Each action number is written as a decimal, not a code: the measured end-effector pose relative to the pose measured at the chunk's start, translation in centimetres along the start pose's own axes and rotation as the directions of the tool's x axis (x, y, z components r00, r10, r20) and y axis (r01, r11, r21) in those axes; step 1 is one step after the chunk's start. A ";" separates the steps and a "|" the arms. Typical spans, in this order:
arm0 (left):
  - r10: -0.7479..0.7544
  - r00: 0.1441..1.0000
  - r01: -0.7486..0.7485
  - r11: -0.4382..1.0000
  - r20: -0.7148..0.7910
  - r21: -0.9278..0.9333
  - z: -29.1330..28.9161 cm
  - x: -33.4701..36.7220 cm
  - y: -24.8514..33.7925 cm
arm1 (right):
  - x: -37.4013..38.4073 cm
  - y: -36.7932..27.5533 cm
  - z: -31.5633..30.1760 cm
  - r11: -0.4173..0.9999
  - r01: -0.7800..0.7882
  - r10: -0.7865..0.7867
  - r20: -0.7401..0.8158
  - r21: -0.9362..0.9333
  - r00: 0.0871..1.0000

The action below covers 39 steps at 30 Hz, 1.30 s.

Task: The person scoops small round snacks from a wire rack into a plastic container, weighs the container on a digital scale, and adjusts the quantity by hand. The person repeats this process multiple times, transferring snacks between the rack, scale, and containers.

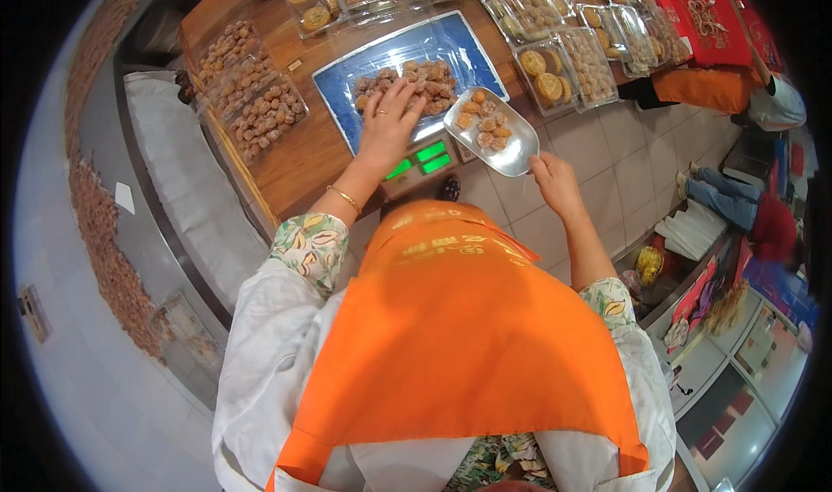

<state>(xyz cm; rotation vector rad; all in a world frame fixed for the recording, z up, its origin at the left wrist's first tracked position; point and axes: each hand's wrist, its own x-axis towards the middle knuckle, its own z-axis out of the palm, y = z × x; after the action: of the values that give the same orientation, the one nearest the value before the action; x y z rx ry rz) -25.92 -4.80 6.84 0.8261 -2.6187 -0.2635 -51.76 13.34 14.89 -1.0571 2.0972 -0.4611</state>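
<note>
My left hand [392,119] lies with fingers spread on a heap of brown, sugar-dusted candied fruit [431,80]. The heap sits in a clear plastic container [425,130] on the blue platform [334,91] of a weighing scale. Beside the heap, my right hand [556,182] grips the handle of a shiny metal scoop [517,156]. Several more of the sugared pieces [488,128] rest in the scoop, which overlaps the platform's right front edge. Green digits glow on the scale's display [429,151], in front of the platform.
Clear boxes of candied fruit [267,117] stand at the table's left. Boxes of round biscuits [548,80] and more fruit line its back and right. Red packages [700,24] lie at the far right, near another person in an orange apron [706,89]. A wooden edge [234,175] bounds the table.
</note>
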 end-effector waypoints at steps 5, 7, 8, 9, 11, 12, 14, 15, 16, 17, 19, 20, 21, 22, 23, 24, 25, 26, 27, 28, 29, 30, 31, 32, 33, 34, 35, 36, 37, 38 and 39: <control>-0.012 0.990 -0.006 0.992 -0.143 -0.124 0.9 0.1 0.3 | 0.3 -0.3 -0.3 0.999 0.030 -0.029 0.022 -0.033 0.999; -0.011 0.990 -0.003 0.995 -0.140 -0.103 1.0 -0.3 0.6 | 0.5 -0.1 -0.2 0.999 0.029 -0.027 0.032 -0.043 0.999; -0.009 0.991 -0.004 0.996 -0.137 -0.093 1.0 -0.4 0.7 | 0.5 -0.1 -0.2 0.999 0.015 -0.013 0.036 -0.034 0.999; -0.025 0.989 0.004 0.990 -0.148 -0.140 0.9 -0.4 0.5 | 0.5 -0.1 -0.2 1.000 0.000 0.001 0.040 -0.025 0.999; -0.053 0.985 0.013 0.971 -0.162 -0.240 -0.2 -0.1 0.1 | 0.3 -0.1 -0.1 1.000 0.005 -0.005 0.032 -0.017 0.999; -0.077 0.979 0.039 0.979 -0.188 -0.199 -0.5 0.4 -0.2 | 0.2 -0.2 -0.1 1.000 0.007 -0.006 0.028 -0.013 1.000; -0.130 0.960 0.104 0.988 -0.247 -0.114 -0.7 1.4 -1.4 | 0.1 -0.4 -0.1 1.000 -0.002 0.002 0.037 -0.007 0.999; -0.107 0.967 0.086 0.991 -0.231 -0.099 -0.8 1.7 -1.9 | 0.1 -0.4 -0.1 1.000 -0.005 0.006 0.042 -0.004 0.999; -0.112 0.972 0.088 0.988 -0.206 -0.124 -0.6 2.1 -2.4 | 0.1 -0.3 0.0 1.000 -0.004 0.004 0.041 -0.007 0.999; -0.117 0.977 0.090 0.985 -0.180 -0.150 -0.5 2.4 -2.8 | 0.2 -0.1 0.1 1.000 -0.002 0.002 0.039 -0.009 0.999; -0.122 0.987 0.103 0.979 -0.100 -0.176 -0.4 3.2 -3.4 | 0.2 0.1 0.3 1.000 0.005 -0.004 0.038 -0.011 0.999; -0.124 0.991 0.114 0.978 -0.046 -0.176 -0.6 3.7 -3.6 | 0.2 0.1 0.3 1.000 0.011 -0.010 0.038 -0.011 0.999; -0.125 0.992 0.125 0.977 0.007 -0.175 -0.6 4.1 -3.8 | 0.2 0.2 0.4 1.000 0.017 -0.017 0.038 -0.011 0.999; -0.146 0.989 0.139 0.971 -0.027 -0.195 -0.3 4.2 -4.2 | 0.2 0.1 0.4 1.000 0.026 -0.025 0.037 -0.015 0.999; -0.169 0.984 0.153 0.965 -0.060 -0.215 0.0 4.3 -4.7 | 0.3 0.0 0.4 0.999 0.036 -0.035 0.036 -0.020 0.999; -0.193 0.977 0.167 0.958 -0.094 -0.234 0.1 4.0 -5.0 | 0.3 -0.1 0.3 0.999 0.047 -0.046 0.036 -0.025 0.998; -0.235 0.964 0.199 0.946 -0.121 -0.255 -0.4 4.1 -4.9 | 0.3 0.0 0.4 1.000 0.028 -0.028 0.028 0.000 0.999; -0.279 0.951 0.230 0.926 -0.132 -0.300 -1.0 3.9 -5.0 | 0.2 -0.1 0.4 1.000 0.010 -0.011 0.022 0.025 1.000; -0.325 0.935 0.262 0.902 -0.141 -0.343 -1.7 3.6 -5.2 | 0.1 0.0 0.4 0.999 -0.006 0.005 0.016 0.050 1.000; -0.373 0.916 0.293 0.875 -0.150 -0.385 -2.4 3.0 -5.4 | 0.1 -0.1 0.4 0.999 -0.006 0.005 0.014 0.046 1.000; -0.420 0.889 0.318 0.855 -0.185 -0.410 -2.9 2.3 -5.3 | 0.1 0.1 0.3 0.999 -0.008 0.008 0.009 0.043 1.000; -0.467 0.862 0.350 0.829 -0.196 -0.436 -3.4 1.5 -5.1 | 0.1 0.2 0.3 0.999 -0.010 0.010 0.004 0.040 1.000; -0.517 0.831 0.385 0.801 -0.206 -0.459 -4.5 0.7 -4.7 | 0.2 0.3 0.2 0.999 -0.021 0.021 0.009 0.040 1.000; -0.566 0.796 0.417 0.770 -0.214 -0.483 -5.1 0.0 -4.6 | 0.3 0.4 0.2 0.999 -0.031 0.031 0.014 0.039 0.999; -0.585 0.778 0.416 0.753 -0.229 -0.509 -4.8 -0.9 -5.0 | 0.4 0.6 0.1 0.998 -0.042 0.041 0.019 0.039 0.999; -0.606 0.762 0.435 0.740 -0.229 -0.513 -5.3 -1.2 -4.7 | 0.5 0.8 0.1 0.999 -0.039 0.038 0.016 0.033 0.999; -0.627 0.745 0.453 0.726 -0.228 -0.517 -5.9 -1.8 -4.3 | 0.6 1.0 0.0 0.999 -0.036 0.035 0.013 0.027 0.999; -0.647 0.728 0.470 0.712 -0.227 -0.521 -6.6 -2.3 -3.8 | 0.7 1.1 0.0 0.999 -0.033 0.033 0.009 0.022 0.999; -0.656 0.717 0.480 0.710 -0.235 -0.516 -7.3 -2.6 -3.3 | 0.7 0.9 0.0 0.999 -0.022 0.022 0.005 0.043 1.000; -0.654 0.712 0.473 0.716 -0.255 -0.514 -7.5 -3.0 -3.0 | 0.6 0.7 -0.1 0.998 -0.011 0.012 0.000 0.065 1.000; -0.651 0.708 0.465 0.722 -0.273 -0.512 -7.7 -3.3 -2.9 | 0.5 0.5 -0.1 0.996 -0.002 0.002 -0.006 0.088 1.000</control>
<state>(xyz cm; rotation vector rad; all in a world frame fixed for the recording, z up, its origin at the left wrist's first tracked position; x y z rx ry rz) -18.83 -5.71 11.99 1.3460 -1.7270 -0.6830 -52.29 13.20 14.41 -1.0036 2.0639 -0.5513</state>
